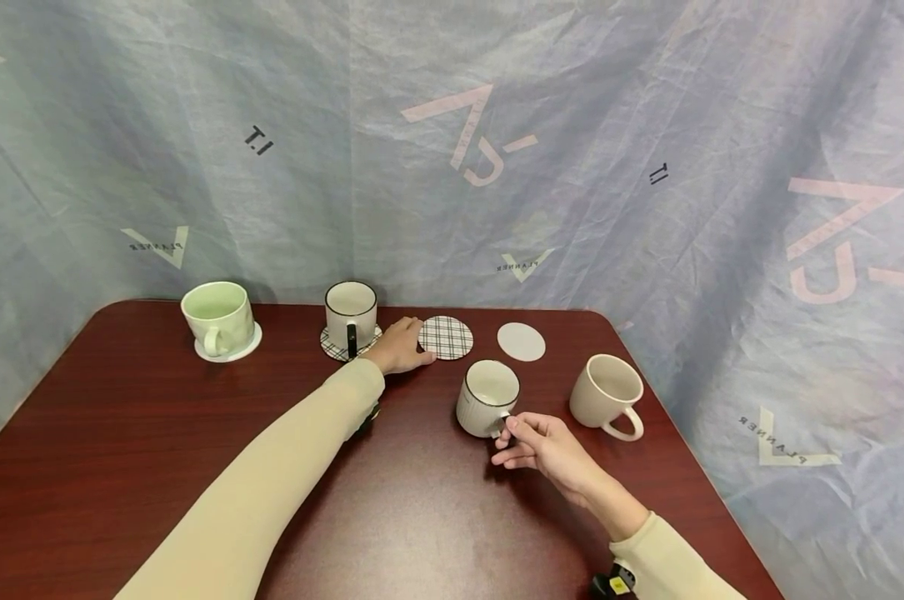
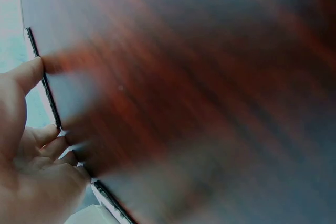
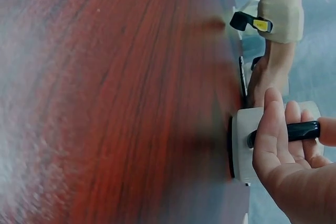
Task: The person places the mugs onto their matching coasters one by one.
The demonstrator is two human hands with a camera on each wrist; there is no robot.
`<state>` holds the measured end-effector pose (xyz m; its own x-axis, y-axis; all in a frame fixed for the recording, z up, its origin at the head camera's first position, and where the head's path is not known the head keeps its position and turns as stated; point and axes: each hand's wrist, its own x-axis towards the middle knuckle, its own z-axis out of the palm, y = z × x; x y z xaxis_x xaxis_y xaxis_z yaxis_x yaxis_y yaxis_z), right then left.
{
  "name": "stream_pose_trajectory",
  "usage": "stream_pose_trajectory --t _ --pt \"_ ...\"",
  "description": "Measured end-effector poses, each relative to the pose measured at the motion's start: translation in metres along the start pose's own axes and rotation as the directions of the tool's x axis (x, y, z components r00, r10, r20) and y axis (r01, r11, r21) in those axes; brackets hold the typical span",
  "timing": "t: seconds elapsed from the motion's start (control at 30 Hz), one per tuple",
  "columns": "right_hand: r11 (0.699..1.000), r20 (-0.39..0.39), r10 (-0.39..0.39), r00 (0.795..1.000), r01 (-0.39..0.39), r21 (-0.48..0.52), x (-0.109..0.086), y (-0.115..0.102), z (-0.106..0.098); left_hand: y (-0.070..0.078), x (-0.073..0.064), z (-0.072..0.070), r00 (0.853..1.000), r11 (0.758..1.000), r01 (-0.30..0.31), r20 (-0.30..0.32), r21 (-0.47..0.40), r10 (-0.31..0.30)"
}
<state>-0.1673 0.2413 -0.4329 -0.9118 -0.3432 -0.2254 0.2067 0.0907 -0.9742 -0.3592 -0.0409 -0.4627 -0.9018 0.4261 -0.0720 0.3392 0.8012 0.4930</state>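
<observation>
We have the right hand point(image 1: 545, 450) pinching the handle of a ribbed mug point(image 1: 483, 407), with a beige mug point(image 1: 601, 398) to its right on the tabletop point(image 1: 407, 508). Farther back, we see the left hand point(image 1: 402, 346) spread, thumb and fingers touching a plaid coaster point(image 1: 446, 337), near a white coaster point(image 1: 521, 342) and a black-handled mug point(image 1: 341, 325).

- a green cup point(image 1: 222, 317) is set upright on a white coaster point(image 1: 249, 346), near the far left corner of the table point(image 1: 159, 442);
- a black-rimmed mug point(image 1: 341, 327) is supported by a checked coaster point(image 1: 328, 345);
- a round white mat point(image 1: 521, 342) is laid flat near the far edge;
- a beige mug point(image 1: 592, 404) is placed near the right edge;
- the table is backed by a wrinkled grey-blue cloth point(image 1: 332, 125), printed with pink and dark letters
</observation>
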Motion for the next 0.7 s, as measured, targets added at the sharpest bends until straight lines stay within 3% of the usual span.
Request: stream_pose_trajectory --t 0.7 --pt "0.996 -0.051 -0.080 0.996 0.078 -0.035 0.018 -0.036 -0.010 0.000 0.001 0.000 1.000 0.999 -0.020 -0.007 0.033 0.020"
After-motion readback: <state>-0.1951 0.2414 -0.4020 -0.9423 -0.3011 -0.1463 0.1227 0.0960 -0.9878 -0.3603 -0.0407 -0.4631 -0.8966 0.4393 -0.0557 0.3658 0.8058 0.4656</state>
